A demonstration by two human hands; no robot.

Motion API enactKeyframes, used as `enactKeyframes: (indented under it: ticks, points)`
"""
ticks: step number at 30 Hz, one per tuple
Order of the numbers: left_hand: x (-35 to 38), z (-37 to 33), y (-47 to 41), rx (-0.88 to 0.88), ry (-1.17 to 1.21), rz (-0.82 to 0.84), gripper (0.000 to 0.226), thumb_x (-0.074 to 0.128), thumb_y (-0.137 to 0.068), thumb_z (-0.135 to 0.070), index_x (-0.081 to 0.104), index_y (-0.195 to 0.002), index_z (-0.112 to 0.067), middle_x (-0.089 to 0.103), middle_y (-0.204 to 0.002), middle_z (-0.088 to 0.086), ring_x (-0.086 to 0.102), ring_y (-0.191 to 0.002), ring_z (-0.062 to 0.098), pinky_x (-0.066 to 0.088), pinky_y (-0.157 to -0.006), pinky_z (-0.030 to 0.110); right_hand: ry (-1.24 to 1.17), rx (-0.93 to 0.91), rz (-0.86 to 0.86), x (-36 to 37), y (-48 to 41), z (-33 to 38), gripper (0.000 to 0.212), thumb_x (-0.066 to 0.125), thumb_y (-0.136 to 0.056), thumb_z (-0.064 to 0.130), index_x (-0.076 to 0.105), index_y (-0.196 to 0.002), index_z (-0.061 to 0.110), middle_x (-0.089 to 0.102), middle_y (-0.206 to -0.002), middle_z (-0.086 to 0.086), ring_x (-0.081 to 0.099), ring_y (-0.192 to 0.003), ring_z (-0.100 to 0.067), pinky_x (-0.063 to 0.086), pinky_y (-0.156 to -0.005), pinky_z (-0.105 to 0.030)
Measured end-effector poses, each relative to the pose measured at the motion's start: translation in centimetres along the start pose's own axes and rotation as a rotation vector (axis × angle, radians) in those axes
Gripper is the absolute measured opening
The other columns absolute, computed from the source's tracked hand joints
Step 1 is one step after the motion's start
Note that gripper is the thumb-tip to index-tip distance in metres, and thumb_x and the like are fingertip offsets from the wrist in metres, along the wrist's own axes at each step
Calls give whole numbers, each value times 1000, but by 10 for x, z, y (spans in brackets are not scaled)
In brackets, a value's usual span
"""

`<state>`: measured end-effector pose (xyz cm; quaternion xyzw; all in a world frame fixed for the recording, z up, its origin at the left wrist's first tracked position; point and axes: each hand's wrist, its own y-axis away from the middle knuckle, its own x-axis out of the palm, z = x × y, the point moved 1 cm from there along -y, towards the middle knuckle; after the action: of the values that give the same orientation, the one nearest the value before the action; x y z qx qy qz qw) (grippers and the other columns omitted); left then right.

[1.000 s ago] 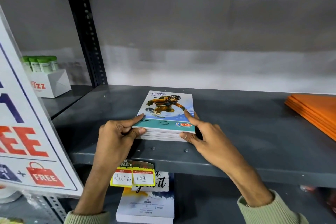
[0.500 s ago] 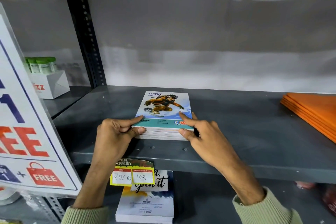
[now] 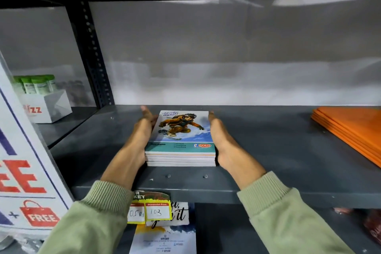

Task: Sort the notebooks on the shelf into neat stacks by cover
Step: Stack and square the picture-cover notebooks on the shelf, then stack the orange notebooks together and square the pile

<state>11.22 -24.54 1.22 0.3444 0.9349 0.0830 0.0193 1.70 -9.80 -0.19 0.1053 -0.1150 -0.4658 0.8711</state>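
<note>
A stack of several notebooks [image 3: 181,140] with a snowboarder cover lies on the grey metal shelf [image 3: 268,150], a little back from its front edge. My left hand [image 3: 142,132] lies flat against the stack's left side, fingers stretched toward the back. My right hand [image 3: 220,136] presses flat against the right side in the same way. The stack's edges line up squarely between both palms. A second stack of orange notebooks [image 3: 350,128] lies at the shelf's far right, partly cut off by the frame.
A dark slotted upright [image 3: 90,53] bounds the shelf on the left. Beyond it stands a white box of green-capped tubes [image 3: 41,97]. A large promotional sign [image 3: 22,171] leans at the left. Price tags [image 3: 150,211] hang from the shelf lip above another notebook [image 3: 165,235] below.
Both hands left the stack's front corners and slid forward along its sides, now clamping it flat between the palms. The view has moved closer.
</note>
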Motion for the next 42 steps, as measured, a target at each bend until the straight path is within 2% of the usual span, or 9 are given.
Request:
enactKeyframes:
  ticks: [5, 15, 19, 22, 25, 28, 31, 39, 42]
  points:
    - [-1, 8, -7, -80, 30, 65, 73, 32, -82, -78, 65, -122, -27, 67, -123, 17, 71, -97, 41, 54, -92, 54, 119, -18, -21, -5, -8, -5, 55, 32, -96, 58, 61, -77, 16, 64, -40, -3, 63, -36, -17, 51, -41, -21]
    - [2, 11, 0, -37, 146, 214, 67, 22, -95, -63, 67, -100, -13, 79, -74, 11, 76, -62, 29, 60, -46, 38, -37, 13, -66, 0, 6, -2, 51, 40, -93, 53, 65, -76, 12, 68, -45, -6, 64, -35, -20, 53, -44, -25]
    - [-3, 1, 9, 45, 3, 119, 70, 19, -94, -67, 62, -116, -17, 78, -90, 2, 75, -72, 22, 59, -60, 28, -54, -15, -23, -12, 9, -1, 53, 35, -94, 52, 67, -84, 11, 73, -56, -5, 69, -47, -19, 54, -47, -24]
    - [4, -13, 24, 173, -172, -33, 76, 18, -92, -69, 38, -148, -21, 44, -150, 7, 47, -133, 30, 34, -110, 40, -68, -109, -35, -31, 16, 9, 50, 32, -95, 57, 62, -112, 21, 69, -112, 2, 63, -105, -10, 44, -90, -26]
    - [37, -29, 49, 310, -309, 21, 72, 13, -93, -67, 27, -152, -27, 25, -161, 2, 28, -145, 28, 24, -114, 43, -102, -244, -46, -58, 24, 24, 68, 35, -94, 56, 26, -153, 24, 23, -162, 2, 24, -147, -14, 14, -121, -38]
    - [97, -40, 78, 387, -302, 80, 68, 15, -96, -61, 30, -151, -24, 30, -159, -1, 35, -141, 27, 43, -85, 37, -127, -292, -53, -98, 37, 36, 67, 36, -95, 55, 25, -153, 23, 25, -161, 0, 25, -147, -15, 14, -122, -42]
    - [168, -37, 92, 407, -247, 137, 69, 18, -97, -61, 41, -147, -19, 38, -155, -1, 35, -140, 19, 29, -109, 34, -126, -354, -86, -152, 46, 48, 62, 36, -97, 51, 31, -151, 23, 31, -159, 2, 32, -144, -14, 16, -121, -42]
    - [331, 26, 159, 256, -127, 403, 73, 19, -96, -61, 36, -148, -13, 36, -154, 0, 30, -144, 17, 21, -104, 23, -221, -458, -203, -339, 72, 59, 47, 33, -102, 33, 40, -143, 11, 41, -149, -8, 42, -135, -17, 30, -111, -29]
    - [365, 36, 161, 181, -15, 390, 77, 28, -84, -77, 65, -114, -17, 69, -119, 6, 64, -109, 18, 47, -98, 28, -153, -466, -263, -406, 82, 59, 54, 32, -102, 33, 29, -152, 11, 32, -158, -10, 34, -144, -20, 27, -116, -33]
